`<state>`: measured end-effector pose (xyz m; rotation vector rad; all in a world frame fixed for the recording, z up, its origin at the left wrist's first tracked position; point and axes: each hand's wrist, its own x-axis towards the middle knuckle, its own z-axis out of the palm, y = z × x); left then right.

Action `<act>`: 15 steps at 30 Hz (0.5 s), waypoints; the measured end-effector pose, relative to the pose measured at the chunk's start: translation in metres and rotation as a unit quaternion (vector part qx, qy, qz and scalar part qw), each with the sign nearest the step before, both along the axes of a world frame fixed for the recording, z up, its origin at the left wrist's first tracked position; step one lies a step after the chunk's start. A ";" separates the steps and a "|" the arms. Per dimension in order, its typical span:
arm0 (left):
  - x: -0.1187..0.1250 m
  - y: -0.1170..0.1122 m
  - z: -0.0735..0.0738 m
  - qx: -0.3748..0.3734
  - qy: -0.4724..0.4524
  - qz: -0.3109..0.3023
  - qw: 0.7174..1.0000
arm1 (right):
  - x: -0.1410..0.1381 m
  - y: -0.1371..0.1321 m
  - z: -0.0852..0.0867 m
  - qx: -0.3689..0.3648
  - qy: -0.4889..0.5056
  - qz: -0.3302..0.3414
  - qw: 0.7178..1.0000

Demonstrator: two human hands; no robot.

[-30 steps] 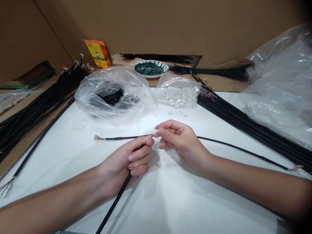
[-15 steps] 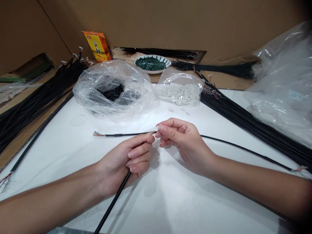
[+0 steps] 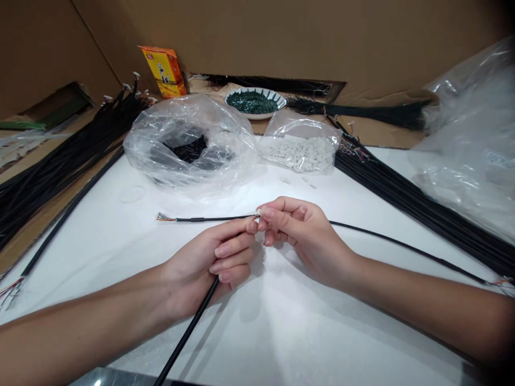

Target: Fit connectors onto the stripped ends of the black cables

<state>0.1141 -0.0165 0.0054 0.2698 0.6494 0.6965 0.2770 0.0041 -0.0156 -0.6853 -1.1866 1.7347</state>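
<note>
My left hand (image 3: 231,252) is closed around a black cable (image 3: 189,335), whose length runs down toward the bottom edge. Thin coloured wires (image 3: 255,216) show at the cable's end, between the fingertips of both hands. My right hand (image 3: 295,225) pinches these wires between thumb and forefinger; whether a small part is also held there is hidden. Behind the hands, another black cable (image 3: 217,219) lies across the white tabletop (image 3: 322,327), with a white connector (image 3: 158,216) on its left end and bare wires on its right end.
Behind stand an open plastic bag (image 3: 189,177) of black tubes and a clear bag (image 3: 300,153) of white connectors. A plate (image 3: 281,102) holds dark green bits, beside a yellow-orange box (image 3: 164,72). Cable bundles flank left (image 3: 72,155) and right (image 3: 422,214). Plastic sheeting (image 3: 475,145) is at right.
Both hands keep their hold, fingertips still together, with only slight finger movement. The whole view has shifted a little, so background things appear slightly further right.
</note>
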 end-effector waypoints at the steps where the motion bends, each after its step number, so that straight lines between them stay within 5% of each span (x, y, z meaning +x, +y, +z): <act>1: 0.000 0.000 0.000 0.000 -0.001 0.000 1.000 | 0.000 0.000 0.000 -0.001 -0.002 0.000 1.000; 15: 0.000 0.000 0.000 0.005 -0.018 -0.003 1.000 | 0.001 0.000 0.001 -0.010 -0.021 -0.017 1.000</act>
